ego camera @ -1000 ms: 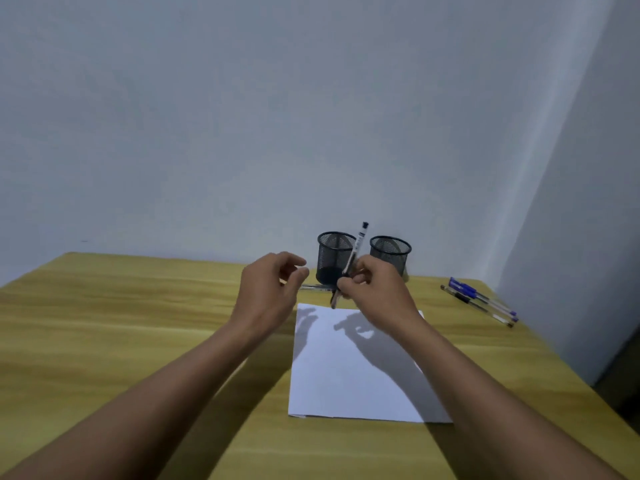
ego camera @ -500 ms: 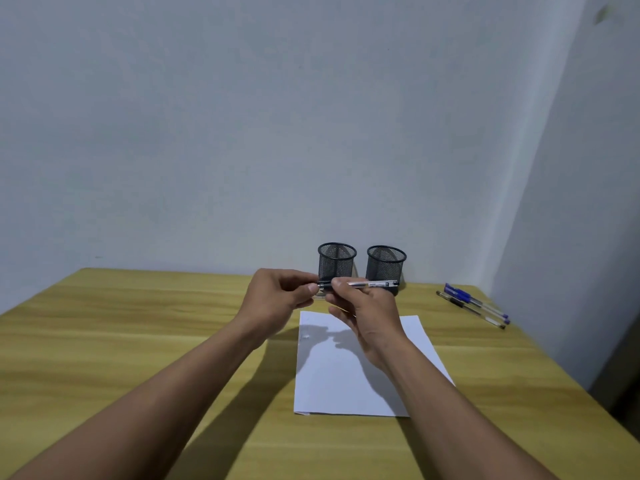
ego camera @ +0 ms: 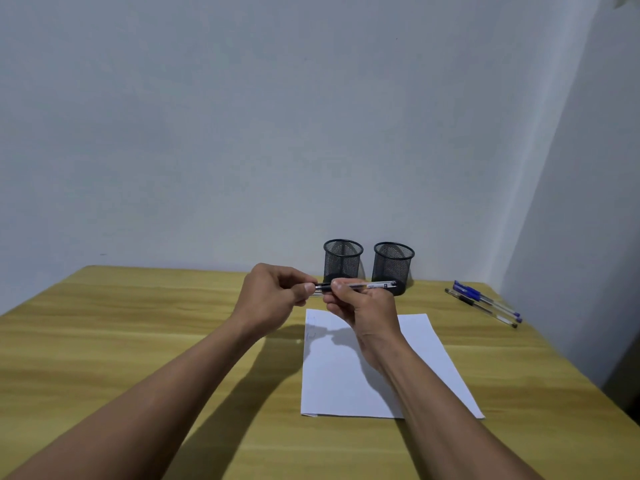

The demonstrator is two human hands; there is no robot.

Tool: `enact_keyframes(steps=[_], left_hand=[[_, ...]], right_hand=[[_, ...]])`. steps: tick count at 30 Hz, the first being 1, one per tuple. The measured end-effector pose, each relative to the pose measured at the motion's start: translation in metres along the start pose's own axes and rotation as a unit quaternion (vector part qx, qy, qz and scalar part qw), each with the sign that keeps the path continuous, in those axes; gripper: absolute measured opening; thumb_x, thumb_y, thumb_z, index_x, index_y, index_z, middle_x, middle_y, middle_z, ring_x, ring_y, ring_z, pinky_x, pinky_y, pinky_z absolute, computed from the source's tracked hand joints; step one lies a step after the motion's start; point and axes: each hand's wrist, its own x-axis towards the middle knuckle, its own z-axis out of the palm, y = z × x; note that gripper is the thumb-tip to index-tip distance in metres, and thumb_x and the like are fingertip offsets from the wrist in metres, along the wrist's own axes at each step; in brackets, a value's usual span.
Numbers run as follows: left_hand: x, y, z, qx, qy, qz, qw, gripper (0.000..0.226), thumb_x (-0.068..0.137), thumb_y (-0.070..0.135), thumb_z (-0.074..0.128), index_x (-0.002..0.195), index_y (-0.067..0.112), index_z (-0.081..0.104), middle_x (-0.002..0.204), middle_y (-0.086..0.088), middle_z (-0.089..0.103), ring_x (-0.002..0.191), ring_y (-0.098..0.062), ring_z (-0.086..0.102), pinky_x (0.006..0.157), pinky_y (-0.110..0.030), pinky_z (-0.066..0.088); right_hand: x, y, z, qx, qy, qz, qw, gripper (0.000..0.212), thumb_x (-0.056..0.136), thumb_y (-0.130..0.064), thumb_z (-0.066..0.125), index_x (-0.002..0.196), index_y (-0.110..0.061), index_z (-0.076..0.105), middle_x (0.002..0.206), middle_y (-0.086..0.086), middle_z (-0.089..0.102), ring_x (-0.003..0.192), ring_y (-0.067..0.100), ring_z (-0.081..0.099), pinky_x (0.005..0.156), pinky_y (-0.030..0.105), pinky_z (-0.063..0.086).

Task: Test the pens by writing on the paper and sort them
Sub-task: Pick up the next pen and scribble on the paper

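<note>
**Pen held at both ends above the paper; sorting cups not yet used**

The wooden table (ego camera: 104, 341) carried all items. A white sheet of paper (ego camera: 346, 386) lay flat in front of the person, within easy writing reach of the right arm.

Both hands were raised above the far edge of the sheet. The left hand (ego camera: 270, 299) had its fingers (ego camera: 298, 284) curled and pinching the dark end of the pen. The right hand (ego camera: 367, 306) had its fingers clamped on the barrel beside that end. This two-handed hold suggests the cap was being pulled off or pushed on; which of the two could not be determined.

Two black mesh cups stood upright at the back against the wall, the left cup (ego camera: 343, 261) just beside the right cup (ego camera: 393, 263). They were presumably placed as the two sorting bins. No pen stood up above either rim.

The loose pens (ego camera: 485, 303), blue and black, lay together near the table's right edge, well apart from the paper, apparently awaiting test.

The held pen (ego camera: 367, 285) was level and clear of the sheet, in front of the cups.

Faint blue marks (ego camera: 310, 336) showed at the paper's far left corner.
</note>
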Motion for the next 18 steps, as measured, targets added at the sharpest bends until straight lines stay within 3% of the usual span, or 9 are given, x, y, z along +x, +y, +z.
enact_keyframes(steps=[5, 9, 14, 18], left_hand=[[0.0017, -0.0004, -0.0025, 0.026, 0.002, -0.002, 1.0, 0.004, 0.084, 0.01, 0.076, 0.083, 0.012, 0.079, 0.068, -0.003, 0.074, 0.061, -0.015, 0.067, 0.078, -0.042, 0.06], [0.0026, -0.0017, -0.0044, -0.026, -0.007, -0.051, 0.998, 0.005, 0.083, 0.005, 0.075, 0.08, 0.007, 0.079, 0.069, -0.01, 0.07, 0.063, -0.019, 0.064, 0.086, -0.051, 0.058], [0.0041, -0.0011, -0.0034, -0.052, -0.007, -0.08, 0.995, 0.005, 0.084, 0.002, 0.075, 0.08, 0.004, 0.078, 0.075, -0.013, 0.068, 0.066, -0.019, 0.062, 0.08, -0.037, 0.061], [0.0076, -0.0021, -0.0012, -0.045, -0.002, -0.078, 0.996, 0.003, 0.083, 0.003, 0.076, 0.082, 0.005, 0.078, 0.071, -0.01, 0.069, 0.066, -0.019, 0.064, 0.075, -0.033, 0.061]], right_hand=[[0.003, 0.0051, 0.0036, -0.004, 0.009, 0.008, 1.0, 0.004, 0.091, -0.003, 0.071, 0.088, 0.0, 0.073, 0.073, 0.013, 0.074, 0.066, 0.016, 0.073, 0.065, 0.024, 0.062], [0.0058, 0.0059, 0.0051, -0.025, 0.003, -0.005, 1.0, 0.006, 0.091, -0.001, 0.071, 0.085, -0.001, 0.073, 0.074, 0.014, 0.074, 0.066, 0.017, 0.073, 0.067, 0.025, 0.063], [0.0093, 0.0087, 0.0043, -0.019, 0.003, -0.007, 1.0, 0.006, 0.091, -0.002, 0.071, 0.085, -0.001, 0.073, 0.074, 0.016, 0.074, 0.068, 0.018, 0.073, 0.069, 0.025, 0.063], [0.011, 0.0089, 0.0029, -0.008, 0.004, -0.009, 1.0, 0.005, 0.091, 0.0, 0.071, 0.087, 0.0, 0.072, 0.072, 0.014, 0.073, 0.067, 0.017, 0.073, 0.069, 0.024, 0.063]])
